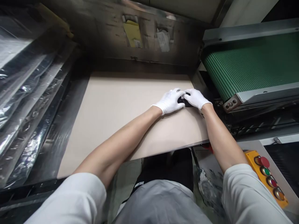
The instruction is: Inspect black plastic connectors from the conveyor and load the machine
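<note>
Head: black part (181, 100); garment lettering (139, 184) blurred

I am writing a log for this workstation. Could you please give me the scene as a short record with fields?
hands: left hand and right hand, in white gloves, together hold a small black object
surface: beige board; the hands are near its far right corner
right side: green belt; yellow button box
left side: shiny wrapped stacks
</note>
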Available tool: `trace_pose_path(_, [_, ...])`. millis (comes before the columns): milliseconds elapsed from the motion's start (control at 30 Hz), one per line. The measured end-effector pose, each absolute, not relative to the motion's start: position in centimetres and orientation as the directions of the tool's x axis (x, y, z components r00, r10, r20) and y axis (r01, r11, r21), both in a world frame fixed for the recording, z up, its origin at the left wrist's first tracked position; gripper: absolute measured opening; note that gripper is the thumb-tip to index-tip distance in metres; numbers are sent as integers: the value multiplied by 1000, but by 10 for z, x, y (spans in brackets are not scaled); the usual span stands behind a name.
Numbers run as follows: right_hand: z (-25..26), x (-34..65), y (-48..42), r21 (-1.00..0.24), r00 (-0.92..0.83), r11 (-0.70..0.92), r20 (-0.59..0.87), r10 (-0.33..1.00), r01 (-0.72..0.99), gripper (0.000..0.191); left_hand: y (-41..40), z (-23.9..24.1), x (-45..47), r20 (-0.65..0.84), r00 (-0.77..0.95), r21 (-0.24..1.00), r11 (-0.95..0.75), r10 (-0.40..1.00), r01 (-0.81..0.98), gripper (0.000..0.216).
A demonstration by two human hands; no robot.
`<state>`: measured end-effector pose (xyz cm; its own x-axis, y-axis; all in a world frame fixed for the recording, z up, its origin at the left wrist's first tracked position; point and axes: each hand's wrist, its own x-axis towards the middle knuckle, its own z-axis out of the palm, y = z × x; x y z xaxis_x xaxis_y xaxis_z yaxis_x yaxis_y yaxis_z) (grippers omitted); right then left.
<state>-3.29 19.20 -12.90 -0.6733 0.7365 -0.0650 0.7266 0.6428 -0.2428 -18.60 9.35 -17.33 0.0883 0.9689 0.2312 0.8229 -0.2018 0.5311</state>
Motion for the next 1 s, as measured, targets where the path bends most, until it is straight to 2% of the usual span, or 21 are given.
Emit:
trace_pose_path(200, [-153, -16, 166, -241, -627, 617, 42, 778, 749, 36, 78, -186, -174, 222, 71, 446, -167, 972, 879, 52])
trace_pose_path(467, [-166, 31, 84, -218, -602, 609, 108, 791, 762, 34, -10, -187, -141, 301, 272, 450, -387, 914, 805, 33])
trace_pose_path(633, [-172, 29, 64, -154, -554, 567, 121, 823, 809, 30, -23, -203, -134, 366, 229, 454, -387, 902, 802, 32])
trace_pose_path(700, [-172, 30, 65, -152, -529, 555, 178, 830, 818, 35, -17, -209, -135, 396, 212, 451, -391, 893, 802, 36])
trace_pose_path(800, [-167, 44, 57, -231, -468, 559, 350, 811, 796, 54, -11, -212, -134, 471, 138, 462, -377, 871, 802, 42])
trace_pose_path(900, [-164, 71, 17, -406, -323, 561, 520, 791, 722, 50, -29, -209, -132, 533, 23, 498, -336, 846, 800, 49])
trace_pose_path(933, [-167, 82, -3, -484, -247, 540, 543, 802, 689, 48, -41, -209, -133, 546, -5, 502, -322, 838, 803, 52])
trace_pose_path(1000, [-184, 108, -45, -611, -77, 413, 498, 864, 676, 50, -71, -212, -139, 550, -39, 490, -284, 834, 824, 54])
